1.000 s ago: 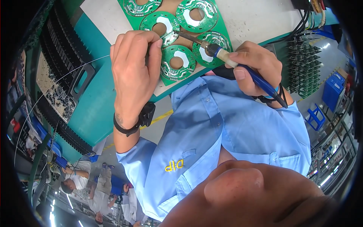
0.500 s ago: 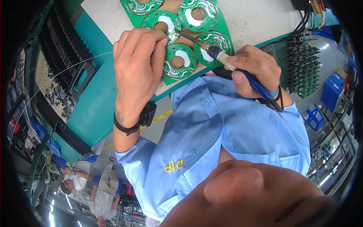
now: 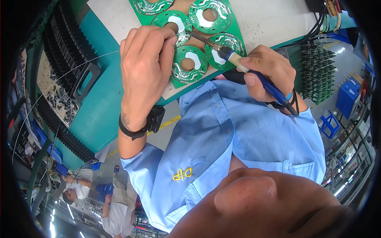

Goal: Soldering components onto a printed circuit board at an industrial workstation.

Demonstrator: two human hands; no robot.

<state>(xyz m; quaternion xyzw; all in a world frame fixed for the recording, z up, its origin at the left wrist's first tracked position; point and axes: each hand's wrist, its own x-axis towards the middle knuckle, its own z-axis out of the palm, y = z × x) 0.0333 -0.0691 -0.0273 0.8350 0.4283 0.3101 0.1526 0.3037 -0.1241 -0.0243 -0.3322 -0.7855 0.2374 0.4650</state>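
In my right hand point(image 3: 272, 75) is a soldering iron point(image 3: 238, 61) with a blue handle. Its dark tip points left and rests at or just above the edge of a round green circuit board point(image 3: 183, 37). My left hand point(image 3: 145, 63) pinches a thin solder wire point(image 3: 91, 59) that trails away to the left; its fingertips are at the same board, close to the iron's tip. Several such ring-shaped boards lie together in a green panel, among them one nearer to me point(image 3: 198, 72) and one at the top right point(image 3: 226, 20). My left fingers partly cover the worked board.
On the left stand a black slotted rack point(image 3: 67, 43) and a tray of small metal parts point(image 3: 59, 101) on the teal table point(image 3: 99, 99). Black cables point(image 3: 315, 25) run at the far right. Stacked green boards point(image 3: 317, 71) stand right of the table. Two people are in the background.
The panel of boards has shifted very slightly right. Both hands keep nearly the same pose, with the iron's tip still by the left fingertips. A person in the background has moved.
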